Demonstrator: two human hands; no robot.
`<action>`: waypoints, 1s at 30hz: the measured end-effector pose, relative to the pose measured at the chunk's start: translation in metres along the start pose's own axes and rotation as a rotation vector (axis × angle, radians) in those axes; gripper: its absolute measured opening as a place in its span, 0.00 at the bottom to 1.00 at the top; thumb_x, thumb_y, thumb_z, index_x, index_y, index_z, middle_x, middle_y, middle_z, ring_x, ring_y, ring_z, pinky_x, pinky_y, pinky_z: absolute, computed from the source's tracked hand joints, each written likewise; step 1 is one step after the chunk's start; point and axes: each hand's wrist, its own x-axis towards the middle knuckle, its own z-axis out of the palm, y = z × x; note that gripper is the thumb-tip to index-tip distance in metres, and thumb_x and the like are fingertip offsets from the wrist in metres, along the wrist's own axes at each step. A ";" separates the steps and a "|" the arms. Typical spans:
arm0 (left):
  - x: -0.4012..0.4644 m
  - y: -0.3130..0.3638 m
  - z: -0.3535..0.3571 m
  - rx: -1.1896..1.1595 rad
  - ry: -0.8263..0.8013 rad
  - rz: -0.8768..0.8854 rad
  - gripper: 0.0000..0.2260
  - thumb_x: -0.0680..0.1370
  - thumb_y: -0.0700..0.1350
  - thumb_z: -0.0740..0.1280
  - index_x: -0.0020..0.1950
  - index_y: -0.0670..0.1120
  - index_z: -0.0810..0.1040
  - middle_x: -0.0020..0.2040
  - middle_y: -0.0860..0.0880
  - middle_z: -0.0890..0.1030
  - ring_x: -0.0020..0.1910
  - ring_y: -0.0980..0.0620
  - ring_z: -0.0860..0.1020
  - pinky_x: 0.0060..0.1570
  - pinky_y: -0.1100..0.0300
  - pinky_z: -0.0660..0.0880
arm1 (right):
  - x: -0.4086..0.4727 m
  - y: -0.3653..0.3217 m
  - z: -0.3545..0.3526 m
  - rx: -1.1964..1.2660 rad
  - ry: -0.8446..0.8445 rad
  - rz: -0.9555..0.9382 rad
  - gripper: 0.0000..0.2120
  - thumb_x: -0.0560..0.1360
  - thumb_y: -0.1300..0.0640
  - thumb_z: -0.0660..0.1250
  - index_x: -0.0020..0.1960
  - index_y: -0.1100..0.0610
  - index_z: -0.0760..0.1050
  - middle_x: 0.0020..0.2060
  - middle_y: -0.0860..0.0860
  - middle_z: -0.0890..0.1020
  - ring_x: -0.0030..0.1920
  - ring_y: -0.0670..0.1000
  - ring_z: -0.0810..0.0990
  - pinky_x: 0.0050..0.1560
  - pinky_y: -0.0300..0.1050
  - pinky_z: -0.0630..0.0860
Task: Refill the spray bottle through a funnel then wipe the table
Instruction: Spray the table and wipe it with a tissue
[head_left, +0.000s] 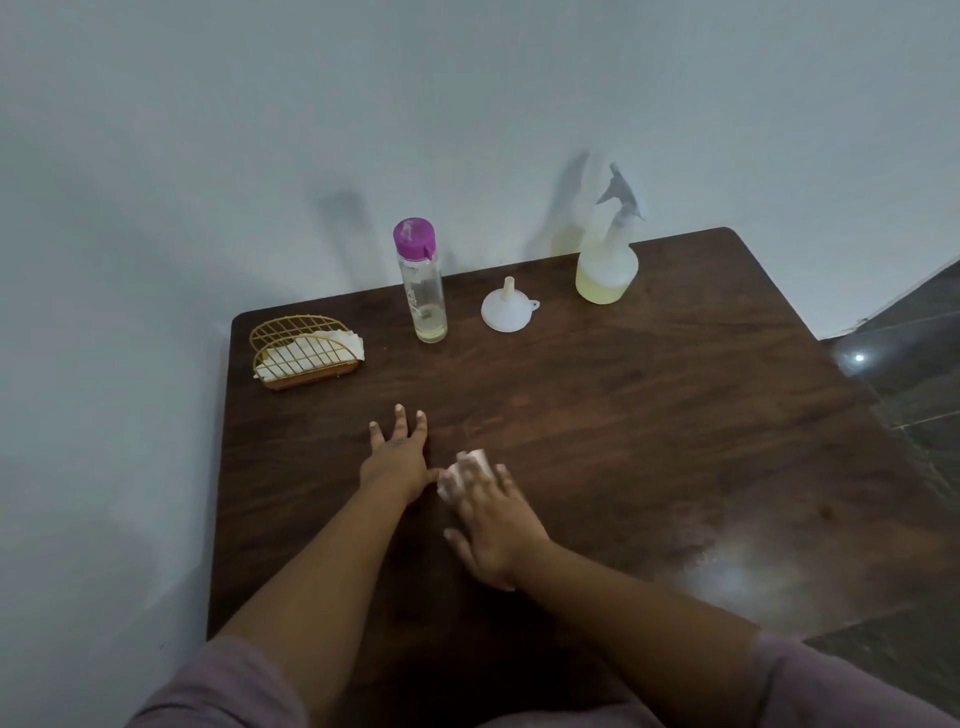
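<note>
My right hand (491, 525) lies flat on a crumpled white tissue (462, 475) and presses it onto the dark wooden table (623, 415) near the middle. My left hand (397, 457) rests beside it, palm down with fingers spread, holding nothing. At the back stand the clear spray bottle (607, 260) with yellowish liquid in its lower part, a white funnel (506, 312) lying wide end down, and a tall clear bottle (423, 283) with a purple cap and a little liquid at the bottom.
A gold wire napkin holder (304, 351) with white napkins sits at the table's back left corner. The wall runs right behind the table. A wet shiny patch (727, 566) shows on the table's right front. Dark floor tiles lie to the right.
</note>
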 end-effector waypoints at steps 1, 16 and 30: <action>0.000 -0.001 0.001 0.009 0.010 0.002 0.40 0.79 0.58 0.64 0.79 0.57 0.39 0.79 0.53 0.34 0.78 0.40 0.39 0.69 0.43 0.65 | 0.002 0.001 0.000 -0.067 -0.033 -0.101 0.33 0.79 0.40 0.46 0.78 0.53 0.39 0.77 0.54 0.40 0.76 0.54 0.34 0.75 0.58 0.39; -0.007 0.004 0.009 -0.053 0.105 -0.024 0.38 0.79 0.58 0.64 0.80 0.55 0.43 0.80 0.53 0.41 0.79 0.42 0.42 0.73 0.44 0.61 | -0.060 0.079 0.022 0.143 0.218 0.544 0.40 0.75 0.35 0.43 0.78 0.58 0.49 0.77 0.62 0.49 0.77 0.62 0.42 0.73 0.62 0.42; -0.057 0.023 0.072 -0.065 0.285 0.022 0.23 0.85 0.48 0.50 0.79 0.44 0.55 0.80 0.48 0.54 0.79 0.45 0.52 0.75 0.54 0.56 | -0.099 0.150 0.013 0.224 0.156 0.757 0.38 0.79 0.41 0.51 0.77 0.60 0.39 0.77 0.62 0.42 0.77 0.61 0.39 0.75 0.63 0.43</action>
